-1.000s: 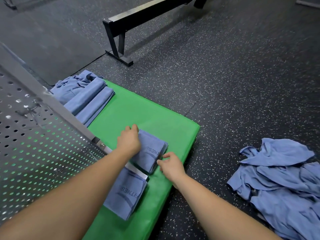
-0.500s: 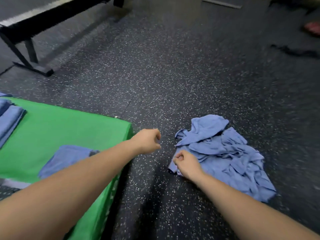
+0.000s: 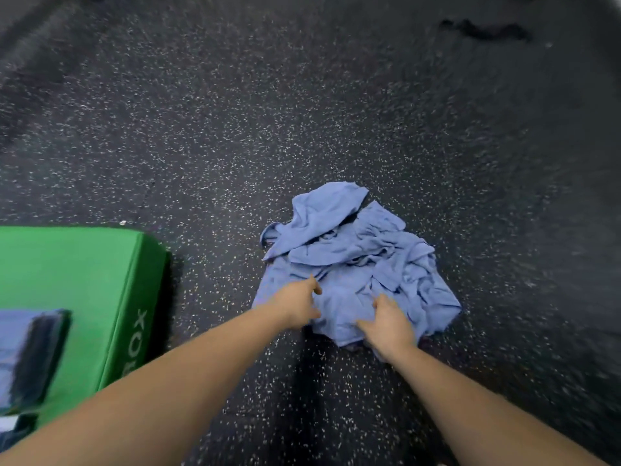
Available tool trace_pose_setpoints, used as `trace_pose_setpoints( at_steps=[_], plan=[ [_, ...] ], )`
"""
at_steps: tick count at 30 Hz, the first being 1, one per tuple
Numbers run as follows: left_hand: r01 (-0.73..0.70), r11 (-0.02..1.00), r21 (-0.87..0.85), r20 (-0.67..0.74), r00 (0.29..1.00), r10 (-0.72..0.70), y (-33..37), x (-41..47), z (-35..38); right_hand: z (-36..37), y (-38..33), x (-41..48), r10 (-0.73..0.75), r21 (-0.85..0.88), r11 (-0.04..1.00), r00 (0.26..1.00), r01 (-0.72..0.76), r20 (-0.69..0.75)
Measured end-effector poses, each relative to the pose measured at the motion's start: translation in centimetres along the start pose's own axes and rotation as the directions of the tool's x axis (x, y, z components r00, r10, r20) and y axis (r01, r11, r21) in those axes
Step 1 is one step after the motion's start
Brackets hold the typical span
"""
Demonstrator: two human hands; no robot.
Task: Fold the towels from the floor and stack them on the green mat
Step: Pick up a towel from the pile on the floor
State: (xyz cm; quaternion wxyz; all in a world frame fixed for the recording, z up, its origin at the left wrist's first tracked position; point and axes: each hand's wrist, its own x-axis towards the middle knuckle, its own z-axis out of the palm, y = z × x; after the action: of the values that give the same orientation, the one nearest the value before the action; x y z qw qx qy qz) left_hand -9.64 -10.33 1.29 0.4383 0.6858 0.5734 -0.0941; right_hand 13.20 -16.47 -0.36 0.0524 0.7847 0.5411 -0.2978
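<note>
Though an arm hides part of the pale lettering on the thick green mat (image 3: 84,280), "XO" can be read. Near the mat, the crumpled pile of blue towels (image 3: 353,250) lies on the speckled black rubber floor (image 3: 302,112). The left hand (image 3: 295,306) touches the pile, thumb and forefinger apart. The right hand (image 3: 389,326) curls its fingers into the cloth. A folded blue towel (image 3: 33,348) rests on the mat.

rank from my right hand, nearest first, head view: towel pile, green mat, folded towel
1. towel pile: directly under the right hand, touching it.
2. green mat: left, across bare floor.
3. folded towel: far left, on the mat.
</note>
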Motion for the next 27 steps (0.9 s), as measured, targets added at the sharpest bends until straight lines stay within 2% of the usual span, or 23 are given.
trace_pose_setpoints(
  at_steps=[8, 10, 13, 16, 18, 21, 25, 27],
  plan=[
    [0.024, 0.995, -0.094, 0.059, 0.998, -0.019, 2.1, 1.4, 7.5, 1.5, 0.1, -0.6, -0.089, -0.150, 0.985, 0.996, 0.088, -0.001],
    [0.016, 0.988, -0.151, 0.035, 0.999, -0.011, 2.5, 1.2, 8.2, 1.6, -0.4, -1.1, -0.075, -0.043, 0.996, 0.995, 0.073, -0.060],
    [0.003, 0.982, -0.190, -0.016, 1.000, -0.007, 3.9, 0.5, 7.2, -0.3, -1.5, -1.7, 0.029, 0.240, 0.971, 0.998, -0.013, -0.064],
    [-0.076, 0.986, -0.146, -0.172, 0.984, 0.051, 6.3, -1.0, 4.2, -4.2, -2.6, -2.3, 0.054, 0.445, 0.895, 0.998, -0.028, -0.046],
    [-0.124, 0.978, -0.169, -0.273, 0.959, 0.075, 7.9, -2.5, 1.5, -7.3, -3.5, -3.3, 0.009, 0.494, 0.869, 0.998, 0.026, -0.069],
    [-0.137, 0.958, -0.251, -0.339, 0.940, 0.046, 10.7, -6.4, -3.2, -12.1, -5.3, -6.0, -0.067, 0.539, 0.835, 0.992, 0.112, -0.103],
    [-0.239, 0.883, -0.405, -0.459, 0.888, 0.030, 13.4, -12.6, -8.9, -19.5, -8.4, -11.5, -0.108, 0.667, 0.706, 0.967, 0.237, -0.229],
    [-0.314, 0.816, -0.484, -0.505, 0.863, 0.033, 14.8, -16.2, -10.9, -22.6, -9.6, -15.0, -0.118, 0.724, 0.639, 0.963, 0.261, -0.243]
  ],
)
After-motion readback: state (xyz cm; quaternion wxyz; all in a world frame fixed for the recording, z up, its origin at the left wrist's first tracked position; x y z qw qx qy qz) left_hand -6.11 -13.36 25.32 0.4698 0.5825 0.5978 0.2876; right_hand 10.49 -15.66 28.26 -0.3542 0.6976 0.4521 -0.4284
